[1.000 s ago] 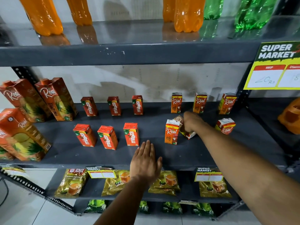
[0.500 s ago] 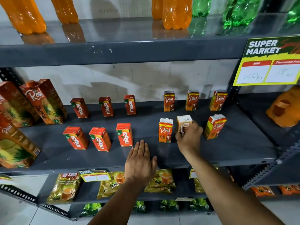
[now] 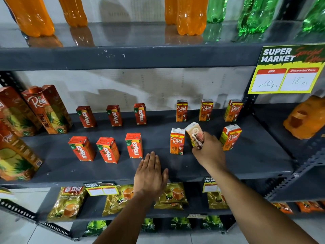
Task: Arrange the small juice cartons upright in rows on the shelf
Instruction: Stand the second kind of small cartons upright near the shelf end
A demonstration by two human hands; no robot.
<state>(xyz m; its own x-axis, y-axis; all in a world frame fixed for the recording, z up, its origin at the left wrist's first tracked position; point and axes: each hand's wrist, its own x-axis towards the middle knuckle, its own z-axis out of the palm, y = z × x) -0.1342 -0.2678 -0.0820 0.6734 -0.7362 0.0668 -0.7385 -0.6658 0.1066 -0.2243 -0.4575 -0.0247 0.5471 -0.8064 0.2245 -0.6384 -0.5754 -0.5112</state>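
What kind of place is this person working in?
Most likely a small supermarket or grocery shop. A yellow price sign reads "SUPER MARKET" with handwritten prices, metal shelves hold soft-drink bottles and spaced rows of juice cartons, and tea packets lie on the shelf below.

Orange bottles (image 3: pixel 33 16) stood on the top shelf (image 3: pixel 133 57), two at the left and two more (image 3: pixel 190 15) near the middle, with green bottles (image 3: pixel 255 14) to their right. A yellow price sign (image 3: pixel 286 69) reading "SUPER MARKET" hung from that shelf's front edge at the right. Tall pineapple cartons (image 3: pixel 47 110) stood tilted at the left end of the middle level. In the next bay to the right an orange jug (image 3: pixel 306 117) lay on its side. Below, golden tea packets (image 3: pixel 67 201) lay in a row, with two small price tags (image 3: pixel 101 189) clipped above them. Green packets (image 3: pixel 95 226) filled the lowest level. The floor (image 3: pixel 26 235) was pale tile.
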